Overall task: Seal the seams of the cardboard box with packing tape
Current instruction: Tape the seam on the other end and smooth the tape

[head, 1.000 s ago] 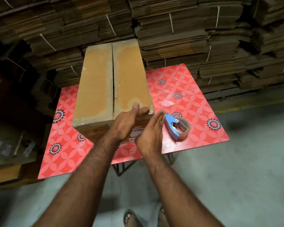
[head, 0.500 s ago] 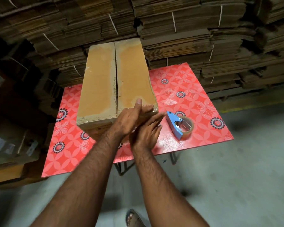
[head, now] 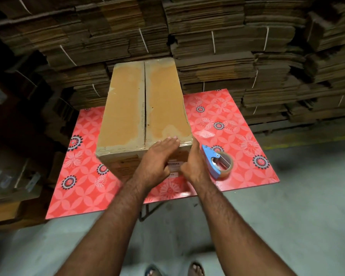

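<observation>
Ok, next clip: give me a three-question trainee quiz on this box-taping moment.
1. True or false: the tape dispenser is in the person's right hand.
2. Where does the left hand rest? A) on the box's near top edge B) on the table C) on the dispenser
3. Fill in: the middle seam on top of the box looks ____.

Key:
1. False; it lies on the red table, just to the right of that hand.
2. A
3. Untaped: a dark gap runs along it, while shiny tape shows at the near edge.
</observation>
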Demonstrator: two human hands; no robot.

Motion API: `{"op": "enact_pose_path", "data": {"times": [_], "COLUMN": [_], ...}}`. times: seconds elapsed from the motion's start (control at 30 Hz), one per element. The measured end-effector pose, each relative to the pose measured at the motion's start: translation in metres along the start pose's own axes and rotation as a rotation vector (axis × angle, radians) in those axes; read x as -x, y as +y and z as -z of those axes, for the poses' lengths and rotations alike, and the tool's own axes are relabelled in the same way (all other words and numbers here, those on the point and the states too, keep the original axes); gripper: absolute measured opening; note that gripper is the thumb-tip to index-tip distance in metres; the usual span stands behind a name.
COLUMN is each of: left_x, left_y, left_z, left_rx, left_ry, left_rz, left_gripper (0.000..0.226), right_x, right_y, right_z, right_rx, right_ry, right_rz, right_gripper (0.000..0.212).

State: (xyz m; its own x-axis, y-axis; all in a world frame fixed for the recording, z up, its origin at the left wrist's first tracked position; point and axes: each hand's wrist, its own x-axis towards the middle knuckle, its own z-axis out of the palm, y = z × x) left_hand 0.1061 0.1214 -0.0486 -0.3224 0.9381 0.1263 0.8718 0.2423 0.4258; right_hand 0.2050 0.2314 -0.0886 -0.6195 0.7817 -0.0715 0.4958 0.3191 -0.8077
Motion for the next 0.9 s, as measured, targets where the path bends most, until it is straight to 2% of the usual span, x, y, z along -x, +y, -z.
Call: {"op": "enact_pose_path", "data": {"times": [0.1, 0.2, 0.33, 0.43, 0.57, 0.63, 0.7, 0.8, 0.9], "left_x": [-0.005, -0.003, -0.003, -0.004, -0.006, -0.005, -0.006, -0.005, -0.003], "left_y": [0.003, 0.007, 0.007, 0.005, 0.000, -0.002, -0.004, -0.006, -0.003], "left_z": [-0.002, 0.001, -0.002, -0.005, -0.017, -0.023, -0.025, -0.026, -0.021], "left_rx": [-0.050, -0.043, 0.010, 0.028, 0.023, 0.016, 0.008, -0.009, -0.001], "left_ry": [0.023, 0.028, 0.099, 0.135, 0.211, 0.227, 0.237, 0.214, 0.157], "left_rz": [0.013, 0.058, 0.056, 0.054, 0.031, 0.023, 0.015, 0.003, 0.021], "left_gripper": [0.091, 0.090, 0.089, 0.084, 0.085, 0.086, 0.086, 0.086, 0.084], "right_x": [-0.007, -0.009, -0.019, -0.026, -0.029, -0.030, -0.033, -0.027, -0.017], "right_y": [0.004, 0.008, 0.012, 0.019, 0.039, 0.052, 0.056, 0.058, 0.050], "right_z": [0.012, 0.041, 0.060, 0.056, 0.028, 0.013, 0.006, 0.006, 0.020], "right_rx": [0.026, 0.026, 0.101, 0.279, 0.387, 0.326, 0.251, 0.253, 0.207], "right_ry": [-0.116, -0.180, -0.073, 0.030, 0.291, 0.354, 0.354, 0.342, 0.235], "right_rz": [0.043, 0.184, 0.429, 0.491, 0.594, 0.617, 0.626, 0.636, 0.526], "right_gripper": [0.095, 0.077, 0.058, 0.057, 0.055, 0.056, 0.059, 0.053, 0.063]}}
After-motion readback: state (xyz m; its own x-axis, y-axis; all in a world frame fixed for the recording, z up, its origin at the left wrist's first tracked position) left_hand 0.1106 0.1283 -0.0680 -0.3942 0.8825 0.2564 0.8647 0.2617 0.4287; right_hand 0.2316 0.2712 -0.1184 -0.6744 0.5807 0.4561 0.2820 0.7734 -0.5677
